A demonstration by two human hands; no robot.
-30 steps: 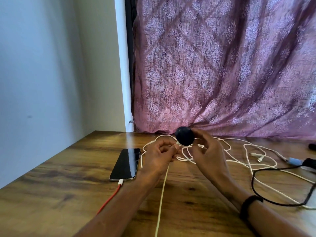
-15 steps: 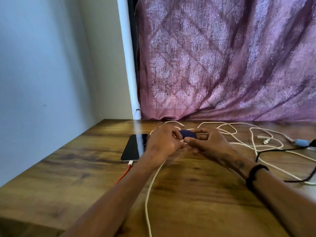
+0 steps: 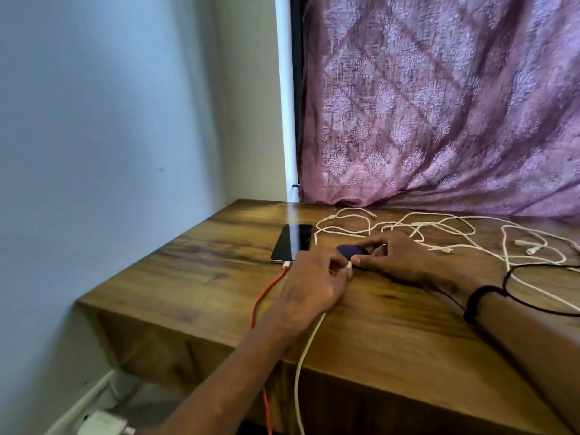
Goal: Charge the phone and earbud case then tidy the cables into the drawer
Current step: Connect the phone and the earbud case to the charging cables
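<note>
A dark blue earbud case [image 3: 351, 250] lies on the wooden table [image 3: 392, 334] between my hands. My right hand [image 3: 397, 257] grips it from the right, fingers curled over it. My left hand [image 3: 314, 282] pinches the white plug of a white cable [image 3: 306, 350] at the case's near edge. That cable runs under my left wrist and off the table's front edge. The black phone [image 3: 293, 241] lies face up just left of the case, with a red cable [image 3: 266, 290] plugged into its near end.
Several loose white cables [image 3: 439, 229] sprawl across the back and right of the table. A black cable [image 3: 539, 309] loops at the right edge near my right wrist. A purple curtain [image 3: 439, 105] hangs behind. A white adapter [image 3: 100, 423] lies on the floor, lower left.
The case has come down from mid-air onto the table, both hands lowering with it. My view has tilted down and left, showing the table's front edge and the floor.
</note>
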